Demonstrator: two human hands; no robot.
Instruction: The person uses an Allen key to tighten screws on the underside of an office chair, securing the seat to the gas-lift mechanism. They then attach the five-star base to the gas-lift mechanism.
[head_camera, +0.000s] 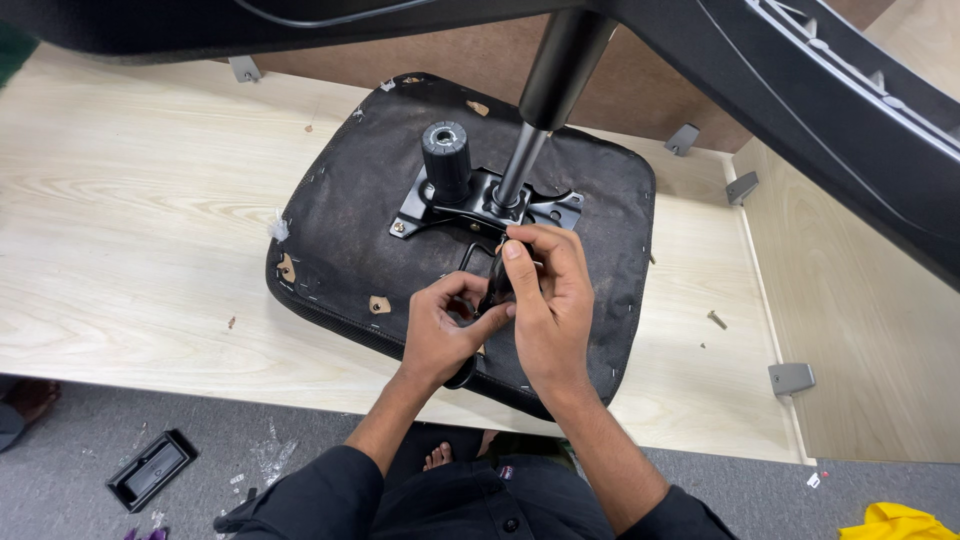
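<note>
An upturned black chair seat lies on a pale wooden board. A black metal mechanism plate is fixed to its underside, with a round black knob and a gas-lift cylinder rising from it. My left hand and my right hand meet just in front of the plate, both gripping a thin black lever that runs down toward the seat's near edge. My fingers hide most of the lever.
A black chair base hangs across the top and right. Grey metal brackets sit along the board's raised wooden sides. A loose screw lies right of the seat. On the grey floor lie a black plastic tray and a yellow cloth.
</note>
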